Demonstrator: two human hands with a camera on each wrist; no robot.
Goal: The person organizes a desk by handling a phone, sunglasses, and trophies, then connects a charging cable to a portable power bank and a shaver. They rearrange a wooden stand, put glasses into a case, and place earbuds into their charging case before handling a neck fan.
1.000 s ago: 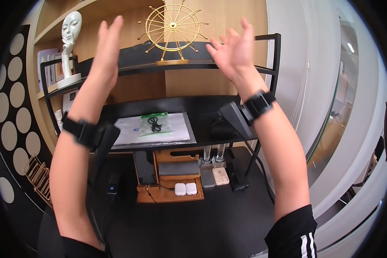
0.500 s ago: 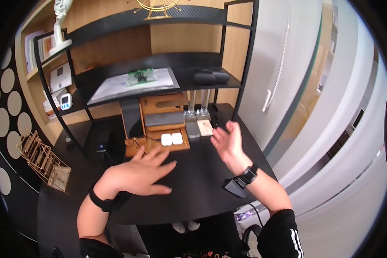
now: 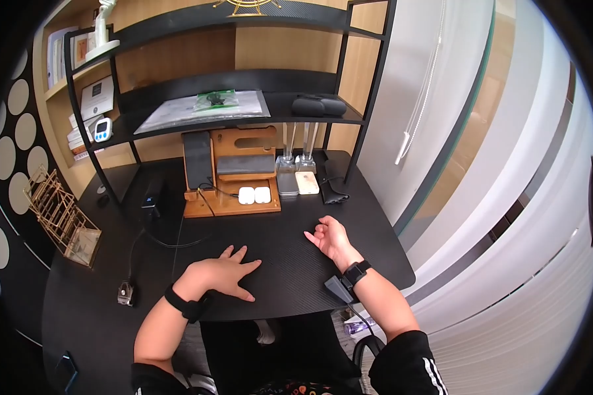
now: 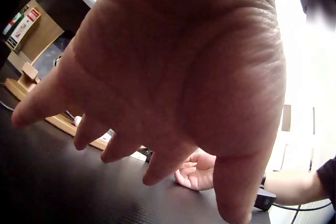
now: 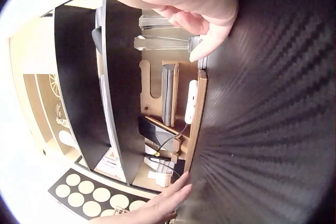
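Observation:
My left hand (image 3: pixel 224 273) is palm down over the front of the black desk (image 3: pixel 283 263), fingers spread, fingertips right at the surface. The left wrist view shows its palm (image 4: pixel 157 66) and straight fingers with nothing in them. To the right, my right hand (image 3: pixel 333 240) is at the desk top on its little-finger side, fingers loosely curled and holding nothing. Beyond both hands stands a wooden organiser (image 3: pixel 230 207) with a dark phone-like slab (image 3: pixel 198 161), a grey case (image 3: pixel 246 164) and two white earbud cases (image 3: pixel 254 195).
Right of the organiser lie a pale phone-like thing (image 3: pixel 307 183) and a black folded pouch (image 3: pixel 333 187). A black shelf (image 3: pixel 283 118) spans the back, carrying a plastic-wrapped sheet (image 3: pixel 178 113). On the left are a wire rack (image 3: pixel 62 217), a small clear device (image 3: pixel 126 293) and cables.
Both hands have come down from in front of the upper shelf to the desk. The head view has tilted downward. Over the last half second, the right hand's fingers have curled more.

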